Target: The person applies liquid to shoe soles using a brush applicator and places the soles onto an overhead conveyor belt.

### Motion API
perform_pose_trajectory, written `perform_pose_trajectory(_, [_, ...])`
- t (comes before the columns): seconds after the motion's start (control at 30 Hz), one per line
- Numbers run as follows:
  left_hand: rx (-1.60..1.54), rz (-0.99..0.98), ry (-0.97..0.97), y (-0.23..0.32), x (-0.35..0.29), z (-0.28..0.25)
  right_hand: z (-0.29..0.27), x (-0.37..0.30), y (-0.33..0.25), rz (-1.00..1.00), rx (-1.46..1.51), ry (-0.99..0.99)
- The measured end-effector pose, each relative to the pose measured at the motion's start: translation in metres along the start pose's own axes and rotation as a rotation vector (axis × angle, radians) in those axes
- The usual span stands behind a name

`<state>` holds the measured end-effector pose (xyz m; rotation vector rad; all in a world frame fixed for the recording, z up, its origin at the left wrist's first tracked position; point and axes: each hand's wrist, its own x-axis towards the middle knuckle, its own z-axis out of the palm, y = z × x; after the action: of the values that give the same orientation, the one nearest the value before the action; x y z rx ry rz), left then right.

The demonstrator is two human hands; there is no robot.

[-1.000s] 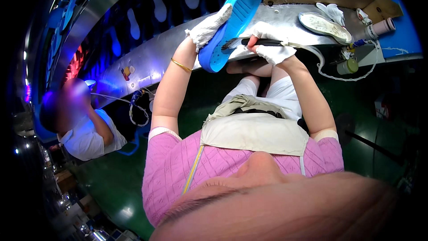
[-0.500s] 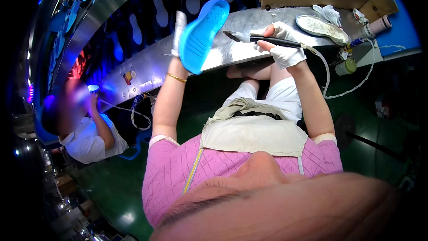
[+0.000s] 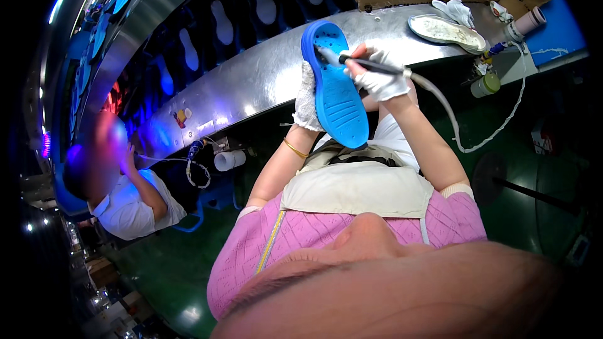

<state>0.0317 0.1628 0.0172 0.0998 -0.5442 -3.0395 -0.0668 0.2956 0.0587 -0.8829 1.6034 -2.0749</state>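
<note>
A bright blue shoe sole (image 3: pixel 342 103), holed at the far end and ribbed at the near end, is gripped from its left side by my left hand (image 3: pixel 306 103); my fingers behind it are mostly hidden. My right hand (image 3: pixel 382 78), in a white glove with bare fingertips, pinches the dark handle of a brush (image 3: pixel 367 64). A pale hose (image 3: pixel 434 91) runs from the back of that handle. The bristles are at the inner face of the sole, close to its holed end; whether they press on it is hard to tell.
Behind the sole runs a curved metal ledge (image 3: pixel 264 81), with a conveyor of dark slots and grey soles (image 3: pixel 262 1) beyond. A stained white sole (image 3: pixel 447 32) lies at the right, near a pink-rimmed cup (image 3: pixel 527 22) and a green-lidded jar (image 3: pixel 485 86). Another person (image 3: pixel 135 198) sits at left.
My left hand has brought the blue sole right and nearer, turning its inner face up more. My right hand has shifted slightly left and nearer, and the brush tip is now over the sole.
</note>
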Motion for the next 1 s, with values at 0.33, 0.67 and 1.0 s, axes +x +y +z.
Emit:
perform_pose_trajectory(0.33, [0.128, 0.127, 0.107, 0.011, 0.009, 0.0, 0.009, -0.012, -0.008, -0.067, -0.078, -0.156])
perform_pose_trajectory(0.67, [0.171, 0.23, 0.17, 0.032, 0.018, -0.01, 0.006, -0.025, -0.006, 0.014, -0.235, -0.278])
perform_pose_trajectory(1.0, [0.089, 0.164, 0.011, 0.053, 0.019, -0.009, 0.007, -0.032, -0.007, 0.318, 0.045, -0.251])
